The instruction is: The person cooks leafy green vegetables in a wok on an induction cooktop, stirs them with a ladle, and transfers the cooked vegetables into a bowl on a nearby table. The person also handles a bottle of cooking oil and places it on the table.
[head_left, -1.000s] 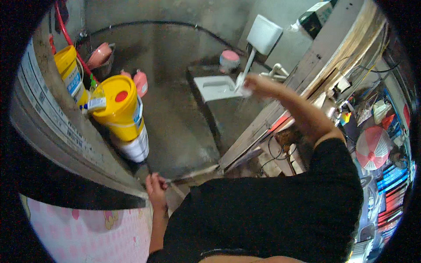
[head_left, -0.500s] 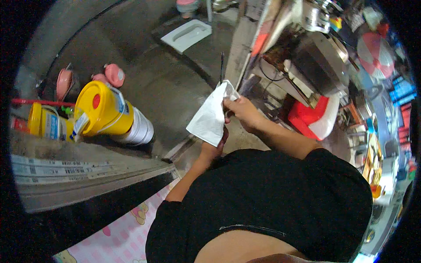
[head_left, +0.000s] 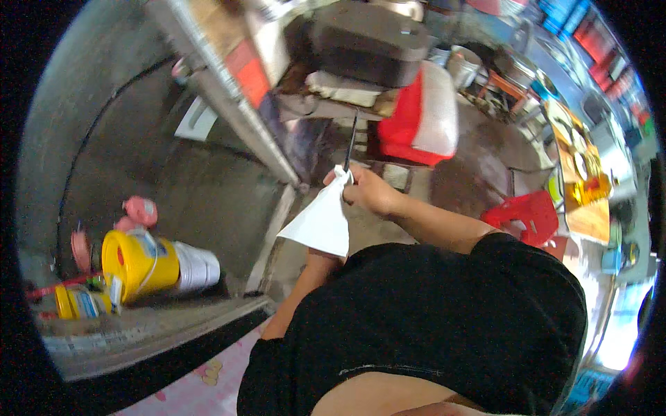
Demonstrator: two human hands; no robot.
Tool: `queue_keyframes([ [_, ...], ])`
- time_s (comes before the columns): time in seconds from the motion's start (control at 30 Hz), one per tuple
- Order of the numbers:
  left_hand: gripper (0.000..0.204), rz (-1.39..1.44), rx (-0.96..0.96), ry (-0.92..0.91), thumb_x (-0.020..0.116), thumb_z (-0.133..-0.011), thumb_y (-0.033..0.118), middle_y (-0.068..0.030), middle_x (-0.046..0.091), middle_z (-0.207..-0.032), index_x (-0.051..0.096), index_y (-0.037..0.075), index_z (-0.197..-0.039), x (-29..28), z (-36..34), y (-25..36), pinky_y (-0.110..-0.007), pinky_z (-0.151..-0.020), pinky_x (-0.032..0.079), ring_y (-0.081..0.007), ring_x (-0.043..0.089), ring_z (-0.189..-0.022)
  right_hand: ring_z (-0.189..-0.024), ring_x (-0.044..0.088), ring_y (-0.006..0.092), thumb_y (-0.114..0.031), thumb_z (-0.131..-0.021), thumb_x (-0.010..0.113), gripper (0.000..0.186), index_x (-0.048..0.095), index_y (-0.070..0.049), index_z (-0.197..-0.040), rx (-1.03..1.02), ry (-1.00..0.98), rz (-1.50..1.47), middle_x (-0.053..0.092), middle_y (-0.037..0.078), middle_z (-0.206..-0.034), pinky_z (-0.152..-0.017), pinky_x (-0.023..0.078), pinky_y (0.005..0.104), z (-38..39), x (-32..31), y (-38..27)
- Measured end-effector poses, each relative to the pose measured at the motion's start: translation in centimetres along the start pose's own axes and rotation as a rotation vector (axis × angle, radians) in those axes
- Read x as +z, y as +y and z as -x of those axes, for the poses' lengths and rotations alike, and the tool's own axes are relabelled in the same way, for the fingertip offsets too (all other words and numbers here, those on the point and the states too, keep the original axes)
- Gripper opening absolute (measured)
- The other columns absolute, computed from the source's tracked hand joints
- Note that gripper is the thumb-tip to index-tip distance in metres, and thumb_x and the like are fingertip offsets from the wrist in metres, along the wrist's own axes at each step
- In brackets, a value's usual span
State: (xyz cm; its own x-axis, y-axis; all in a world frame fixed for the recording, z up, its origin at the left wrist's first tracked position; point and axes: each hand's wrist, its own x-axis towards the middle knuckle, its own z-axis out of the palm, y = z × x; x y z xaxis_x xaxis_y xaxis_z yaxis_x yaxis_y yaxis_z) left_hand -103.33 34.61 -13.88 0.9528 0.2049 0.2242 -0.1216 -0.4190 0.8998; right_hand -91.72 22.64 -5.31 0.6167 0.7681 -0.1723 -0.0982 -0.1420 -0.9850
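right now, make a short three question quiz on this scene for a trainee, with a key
1. True or false: the right hand is at the narrow end of the white sheet.
2. The thin rod beyond that end is: A red, B black, C yellow.
3. Fill in: the large yellow bucket is on the view's ____ side.

Key: 1 true; 2 B; 3 left.
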Motion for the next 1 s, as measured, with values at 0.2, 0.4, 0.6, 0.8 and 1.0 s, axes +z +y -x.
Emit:
queue_keyframes([
  [0.2,0.026,0.01,0.082,-0.188,0.048,-0.094,0.017,-0.0188,0.06,-0.106,0.056,0.001,-0.113,14.5,1.1,4.8,-0.042,-0.08,0.045,-0.036,0.057,-0.096,-0.089,0.06,0.0284,-0.032,-0.093,0.052,0.035,0.054,0.001,-0.102,0.01,0.307,0.293,0.062,0.017,-0.092,-0.079,0.046,0.0386,14.4,-10.1,2.9],
  [0.4,0.033,0.123,0.195,-0.481,0.044,-0.097,0.029,-0.0238,0.062,-0.085,0.057,-0.001,-0.103,26.0,-1.5,14.5,-0.044,-0.072,0.045,-0.0437,0.058,-0.083,-0.076,0.05,0.0164,-0.03,-0.098,0.043,0.032,0.054,0.0,-0.092,-0.096,0.864,0.061,0.056,0.009,-0.081,-0.07,0.044,0.0346,25.1,-19.1,5.9],
  [0.6,0.031,0.062,0.103,-0.785,0.046,-0.097,0.033,-0.0157,0.057,-0.068,0.056,0.004,-0.095,32.5,-5.5,18.6,-0.037,-0.057,0.043,-0.0297,0.057,-0.06,-0.07,0.05,0.0153,-0.039,-0.091,0.05,0.035,0.058,-0.005,-0.094,-0.203,1.546,-0.537,0.057,0.004,-0.081,-0.061,0.042,0.0292,33.0,-38.2,8.0],
  [0.8,0.028,0.149,0.083,-0.827,0.046,-0.098,0.029,-0.006,0.054,-0.069,0.056,0.004,-0.094,38.7,-16.2,17.2,-0.032,-0.06,0.043,-0.0163,0.051,-0.062,-0.064,0.048,0.0118,-0.026,-0.096,0.045,0.03,0.058,0.0,-0.104,-0.093,1.664,0.031,0.056,0.0,-0.077,-0.059,0.042,0.0262,38.5,-49.3,14.2],
  [1.0,0.034,-0.244,0.4,-0.911,0.043,-0.097,0.035,-0.0252,0.062,-0.08,0.056,0.004,-0.104,46.5,-28.0,18.2,-0.05,-0.062,0.045,-0.0451,0.058,-0.075,-0.091,0.052,0.0099,-0.01,-0.094,0.048,0.033,0.05,-0.004,-0.127,-0.139,1.499,-0.114,0.056,0.002,-0.102,-0.08,0.043,0.024,32.1,-52.1,13.0],
])
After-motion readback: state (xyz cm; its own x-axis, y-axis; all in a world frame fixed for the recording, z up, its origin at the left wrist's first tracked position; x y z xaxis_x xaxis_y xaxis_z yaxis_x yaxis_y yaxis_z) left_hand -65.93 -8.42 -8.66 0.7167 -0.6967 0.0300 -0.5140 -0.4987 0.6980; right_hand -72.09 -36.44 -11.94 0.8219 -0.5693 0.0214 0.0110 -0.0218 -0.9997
